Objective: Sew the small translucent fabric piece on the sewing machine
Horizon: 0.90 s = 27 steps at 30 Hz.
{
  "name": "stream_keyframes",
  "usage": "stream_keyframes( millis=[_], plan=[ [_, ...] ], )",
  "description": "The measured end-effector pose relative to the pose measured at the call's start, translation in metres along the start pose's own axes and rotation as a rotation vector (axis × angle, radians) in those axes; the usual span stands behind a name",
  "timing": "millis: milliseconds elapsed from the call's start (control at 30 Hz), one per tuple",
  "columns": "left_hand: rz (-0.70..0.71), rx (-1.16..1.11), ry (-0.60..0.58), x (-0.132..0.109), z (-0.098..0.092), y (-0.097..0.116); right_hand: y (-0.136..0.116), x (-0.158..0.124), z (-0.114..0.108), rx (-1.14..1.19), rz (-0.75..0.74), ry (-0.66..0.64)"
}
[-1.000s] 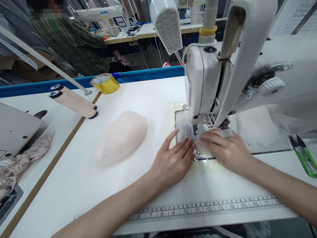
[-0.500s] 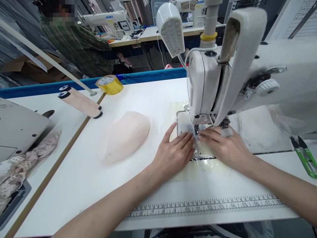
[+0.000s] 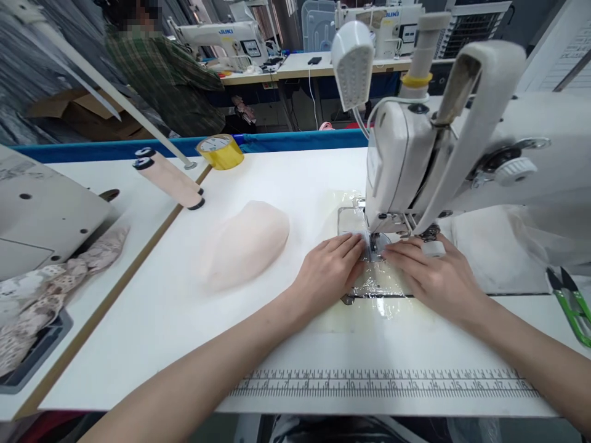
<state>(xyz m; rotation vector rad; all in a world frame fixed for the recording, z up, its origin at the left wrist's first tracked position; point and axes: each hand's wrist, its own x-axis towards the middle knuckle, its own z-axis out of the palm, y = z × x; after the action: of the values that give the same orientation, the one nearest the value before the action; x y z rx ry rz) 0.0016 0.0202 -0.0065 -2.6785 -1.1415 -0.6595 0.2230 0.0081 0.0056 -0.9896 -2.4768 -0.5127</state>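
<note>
My left hand (image 3: pixel 329 271) lies flat on the table, fingers stretched toward the needle plate (image 3: pixel 351 220) of the white sewing machine (image 3: pixel 415 154). My right hand (image 3: pixel 431 277) rests opposite it, fingers pressed down beside the presser foot (image 3: pixel 376 237). Both sets of fingertips hold down a small clear piece (image 3: pixel 369 253) under the foot; what it is I cannot make out. Shiny clear film (image 3: pixel 385 286) covers the plate area between my hands.
A pale pink padded cup (image 3: pixel 247 243) lies left of my hands. Farther left are a pink roll (image 3: pixel 168 179), yellow tape (image 3: pixel 220 151), and lace fabric (image 3: pixel 50 289). Green thread snips (image 3: pixel 572 301) lie at the right. A printed ruler (image 3: pixel 383 383) runs along the front edge. A person in a plaid shirt (image 3: pixel 166 74) stands behind.
The view has shifted left and down a little. My left thumb, spread out before, now lies close to the other fingers. Both hands stay at the presser foot.
</note>
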Motion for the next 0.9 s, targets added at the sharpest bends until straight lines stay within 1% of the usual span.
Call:
stream_keyframes(
  millis=[100, 167, 200, 267, 300, 333, 367, 400, 433, 500, 533, 600, 667, 767, 800, 867, 900],
  plan=[
    [-0.065, 0.051, -0.003, 0.000, 0.003, -0.002, 0.001, -0.002, 0.000, 0.015, 0.025, 0.017],
    [-0.073, 0.085, -0.052, 0.000, -0.001, -0.004, 0.000, -0.003, 0.000, 0.067, 0.041, 0.033],
    [-0.080, 0.088, -0.090, 0.001, -0.007, -0.005, -0.001, -0.003, 0.000, 0.114, 0.051, 0.035],
    [-0.116, 0.040, -0.189, 0.002, -0.025, -0.006, -0.006, 0.000, -0.004, 0.251, 0.075, -0.005],
    [-0.140, -0.023, -0.246, 0.002, -0.038, -0.006, -0.011, 0.002, -0.007, 0.334, 0.088, -0.055],
    [-0.148, -0.118, -0.327, 0.001, -0.051, -0.005, -0.016, 0.006, -0.011, 0.422, 0.105, -0.120],
    [-0.138, -0.261, -0.436, 0.000, -0.066, -0.005, -0.022, 0.010, -0.016, 0.512, 0.124, -0.189],
    [-0.148, -0.405, -0.519, -0.002, -0.079, -0.005, -0.029, 0.015, -0.021, 0.613, 0.146, -0.258],
    [-0.172, -0.528, -0.560, -0.004, -0.092, -0.006, -0.036, 0.022, -0.026, 0.725, 0.174, -0.328],
    [-0.239, -0.752, -0.599, -0.009, -0.113, -0.010, -0.050, 0.036, -0.033, 1.001, 0.232, -0.433],
    [-0.282, -0.845, -0.598, -0.014, -0.121, -0.013, -0.056, 0.044, -0.036, 1.140, 0.272, -0.468],
    [-0.385, -0.984, -0.583, -0.026, -0.132, -0.023, -0.065, 0.060, -0.037, 1.353, 0.354, -0.482],
    [-0.499, -1.059, -0.548, -0.043, -0.141, -0.038, -0.071, 0.075, -0.036, 1.476, 0.412, -0.469],
    [-0.641, -1.137, -0.479, -0.073, -0.150, -0.066, -0.078, 0.096, -0.032, 1.572, 0.426, -0.475],
    [-0.684, -1.137, -0.438, -0.082, -0.152, -0.076, -0.080, 0.104, -0.031, 1.589, 0.427, -0.471],
    [-0.777, -1.100, -0.262, -0.093, -0.155, -0.096, -0.084, 0.119, -0.027, 1.614, 0.435, -0.435],
    [-0.812, -1.069, -0.190, -0.094, -0.155, -0.105, -0.087, 0.128, -0.024, 1.619, 0.448, -0.400]
  ],
)
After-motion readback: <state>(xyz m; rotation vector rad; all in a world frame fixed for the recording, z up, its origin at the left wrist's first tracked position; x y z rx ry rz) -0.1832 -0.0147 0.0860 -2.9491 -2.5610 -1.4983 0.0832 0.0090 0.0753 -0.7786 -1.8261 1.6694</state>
